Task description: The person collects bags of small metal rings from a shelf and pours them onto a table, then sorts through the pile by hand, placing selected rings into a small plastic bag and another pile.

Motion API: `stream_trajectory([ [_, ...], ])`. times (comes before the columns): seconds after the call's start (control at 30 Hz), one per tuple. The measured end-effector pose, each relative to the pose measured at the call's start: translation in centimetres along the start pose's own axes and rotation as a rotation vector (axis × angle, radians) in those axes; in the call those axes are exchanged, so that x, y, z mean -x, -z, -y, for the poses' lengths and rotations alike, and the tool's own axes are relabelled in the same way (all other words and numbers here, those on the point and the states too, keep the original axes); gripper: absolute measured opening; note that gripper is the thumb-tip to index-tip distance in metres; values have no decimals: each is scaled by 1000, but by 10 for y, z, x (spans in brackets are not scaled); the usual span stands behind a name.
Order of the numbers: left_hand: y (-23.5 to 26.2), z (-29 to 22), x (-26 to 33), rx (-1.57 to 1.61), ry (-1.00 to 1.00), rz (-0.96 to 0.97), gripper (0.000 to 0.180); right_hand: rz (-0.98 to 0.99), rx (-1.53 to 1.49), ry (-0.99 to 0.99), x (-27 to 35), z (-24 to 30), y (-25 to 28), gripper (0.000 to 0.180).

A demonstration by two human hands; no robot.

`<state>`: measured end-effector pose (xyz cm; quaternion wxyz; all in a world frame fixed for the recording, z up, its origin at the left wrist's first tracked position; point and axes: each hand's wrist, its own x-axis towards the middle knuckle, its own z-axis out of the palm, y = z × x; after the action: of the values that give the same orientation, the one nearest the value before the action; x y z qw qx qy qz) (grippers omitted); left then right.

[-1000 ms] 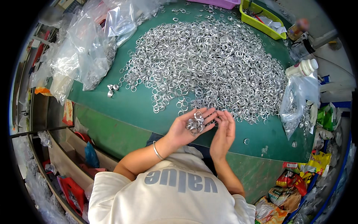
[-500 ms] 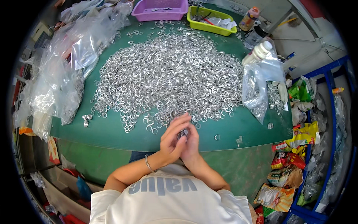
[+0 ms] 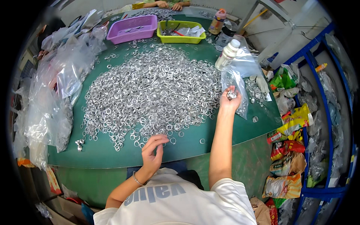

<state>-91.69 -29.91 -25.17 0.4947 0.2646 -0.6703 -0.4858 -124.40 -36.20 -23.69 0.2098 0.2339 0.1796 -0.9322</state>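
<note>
Cupping several metal pieces (image 3: 232, 95): right fingers (image 3: 226, 92) curled; left fingers (image 3: 156, 139) half-bent, apart; two basins (image 3: 132, 36).

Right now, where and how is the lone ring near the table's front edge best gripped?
I'd pinch the lone ring across opposite outer sides of its thin band, coming from above and the left. It appears to lie flat with bare table around it, leaving room for fingertips. The right forearm passes close on its right, and the right hand holds metal pieces.
</note>
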Motion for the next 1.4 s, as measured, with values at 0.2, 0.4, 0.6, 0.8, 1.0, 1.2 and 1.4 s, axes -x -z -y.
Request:
stream_trajectory([
  [0.2,-4,4,3,-16,98,53,26,101,-74,-479,-10,13,16,19],
  [0.4,-7,1,2,-63,108,148,25,59,-53,-158,-18,-6,12,26],
  [0.6,1,0,5,-37,210,141,23,-24,41,55,-39,17,-15,38],
  [0.8,1,4,-1,-78,268,198,20,-41,123,-320,-75,30,-33,36],
  [1.0,-3,6,-1,-78,269,218,20,-109,182,-165,-54,16,-39,40],
  [1.2,-1,7,1,-67,278,213,19,139,256,372,-60,5,-37,51],
  [1.4,7,16,-3,-122,282,223,20,277,493,534,-30,25,-35,51],
])
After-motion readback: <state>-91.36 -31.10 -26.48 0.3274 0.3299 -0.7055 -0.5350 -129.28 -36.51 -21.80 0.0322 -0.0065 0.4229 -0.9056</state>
